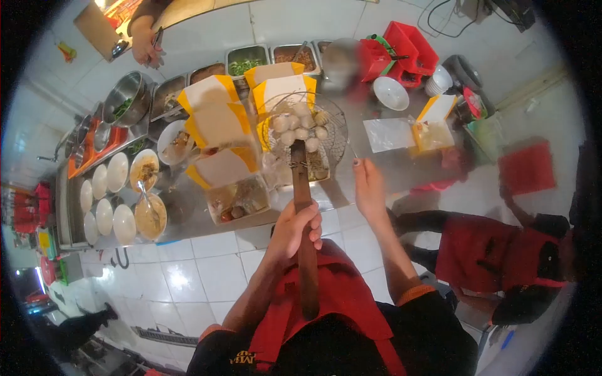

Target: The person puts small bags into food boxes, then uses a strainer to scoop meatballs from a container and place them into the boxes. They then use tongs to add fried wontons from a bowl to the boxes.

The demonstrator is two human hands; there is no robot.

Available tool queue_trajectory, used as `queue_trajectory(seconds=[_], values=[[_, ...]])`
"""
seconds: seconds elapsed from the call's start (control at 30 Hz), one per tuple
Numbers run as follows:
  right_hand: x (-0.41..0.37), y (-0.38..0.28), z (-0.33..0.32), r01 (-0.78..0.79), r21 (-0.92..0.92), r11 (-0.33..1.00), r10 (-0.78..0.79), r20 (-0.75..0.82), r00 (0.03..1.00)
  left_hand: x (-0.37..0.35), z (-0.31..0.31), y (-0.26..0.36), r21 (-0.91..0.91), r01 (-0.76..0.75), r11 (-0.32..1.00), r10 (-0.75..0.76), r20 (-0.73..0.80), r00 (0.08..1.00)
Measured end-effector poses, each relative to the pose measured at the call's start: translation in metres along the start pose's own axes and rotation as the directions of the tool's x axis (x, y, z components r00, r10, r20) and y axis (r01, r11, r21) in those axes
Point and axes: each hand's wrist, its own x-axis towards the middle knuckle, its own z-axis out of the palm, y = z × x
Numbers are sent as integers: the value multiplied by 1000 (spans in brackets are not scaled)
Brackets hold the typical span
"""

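Several pale balls [301,133] in strainer [337,139]; we see left hand [297,227] wrapped round handle [301,188], right hand [369,187] apparently pinching thin utensil [353,150].

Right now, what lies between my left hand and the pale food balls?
In the head view, the wooden strainer handle lies between them, running from your left hand towards the pale food balls.
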Motion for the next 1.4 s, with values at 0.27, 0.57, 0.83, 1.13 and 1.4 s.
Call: queue_trajectory(seconds=[0.27, 0.57, 0.83, 1.13, 1.4], values=[[17, -40, -38, -232, 46, 972, 231, 40, 972, 30, 14, 19, 85, 11, 996, -21, 113, 993], [-20, -48, -46, -396, 680, 617, 269, 291, 918, 120, 79, 22, 272, -61, 960, 1, 216, 976], [44, -21, -139, -350, 556, 754, 196, 318, 928, 265, 69, 15, 564, -382, 732, -66, 617, 784], [66, -5, -189, -426, 437, 792, 249, 405, 880, 414, 6, 13, 818, 302, -489, 598, 62, 799], [65, 19, -186, -426, 410, 806, 212, 472, 856, 409, -27, 30, 742, 151, -653, 330, 99, 939]])
